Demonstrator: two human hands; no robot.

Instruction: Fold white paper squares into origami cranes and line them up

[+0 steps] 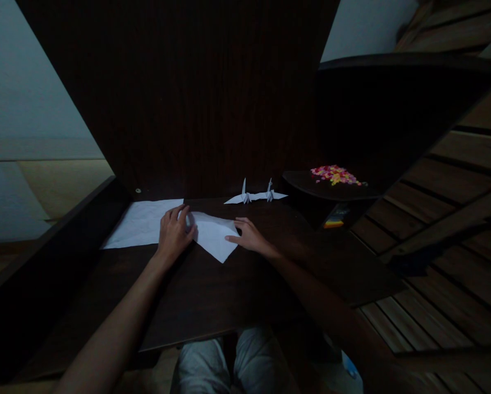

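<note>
A white sheet of paper [214, 232], folded over with one corner pointing toward me, lies on the dark desk between my hands. My left hand [174, 230] rests at its left edge, fingers curved down over the paper. At the right corner, my right hand [247, 234] has the paper between its thumb and fingers. Two folded white paper cranes [255, 197] stand side by side behind it, against the back panel. Another white sheet [136, 223] lies flat at the left, its right part hidden by my left hand.
A rounded shelf [302, 183] at the right bears a pile of small colourful pieces [335, 175]. Below it sits a yellow item [333, 223]. A low dark side board [56, 235] bounds the desk [220, 301] at the left. Wooden slats [446, 273] stand at the right.
</note>
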